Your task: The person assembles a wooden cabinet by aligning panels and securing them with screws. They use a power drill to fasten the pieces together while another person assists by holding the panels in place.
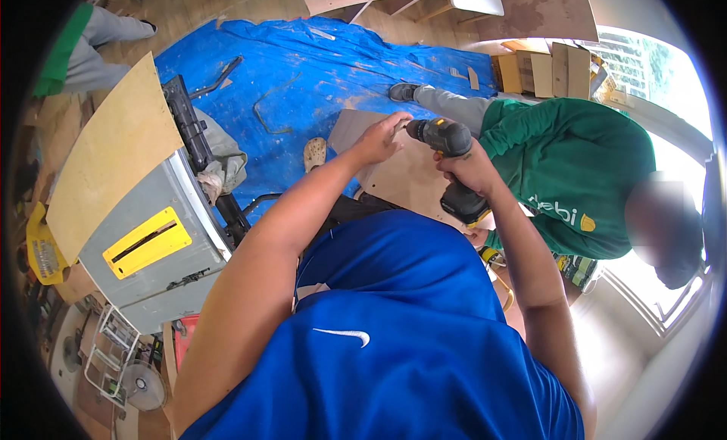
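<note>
My right hand is wrapped round the handle of a black and yellow cordless drill, its battery hanging below the grip. The chuck points left, toward my left hand. Those left fingers are pinched together right at the drill's tip; what is between them is too small to make out. Beneath both hands lies a light wooden panel, partly covered by my arms. A co-worker in a green sweatshirt bends in from the right, with one hand low near the panel's edge.
A grey table saw with a yellow insert stands at left, a thin wooden sheet on it. Blue tarp covers the floor, with a bent rod on it. Cardboard boxes stand by the window. Another person is at upper left.
</note>
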